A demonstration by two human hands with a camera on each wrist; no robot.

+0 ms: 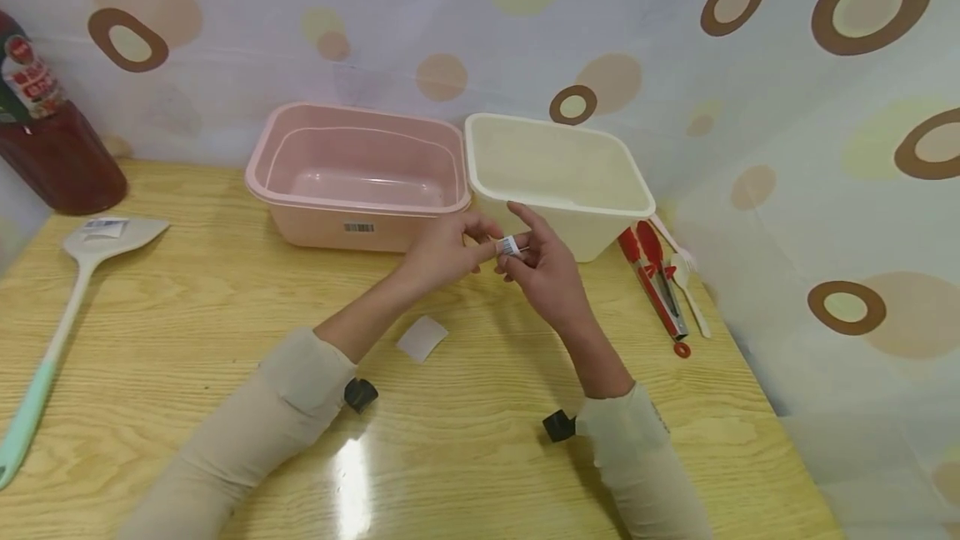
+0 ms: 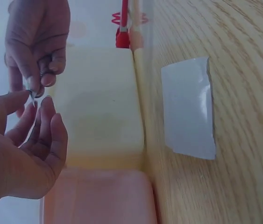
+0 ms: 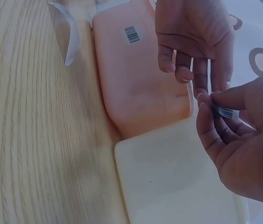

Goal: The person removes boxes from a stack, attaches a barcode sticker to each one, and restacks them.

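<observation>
In front of the two tubs my hands meet in the head view. Between the thumb and fingers of my right hand (image 1: 551,277) is a small white barcode sticker (image 1: 508,246). My left hand (image 1: 441,255) pinches at the sticker's other edge with thumb and forefinger, its remaining fingers loosely bent. The right wrist view shows the sticker (image 3: 227,112) curved, its printed bars facing out. Below the hands, a white square of paper (image 1: 422,338) lies on the table, one edge slightly raised.
Behind the hands stand a pink tub (image 1: 330,227) with a barcode label and a cream tub (image 1: 525,219). Red-tipped tongs (image 1: 660,290) and a pale spoon (image 1: 693,302) lie at right. At left are a white turner (image 1: 75,290) with a mint handle and a dark red bottle (image 1: 56,148).
</observation>
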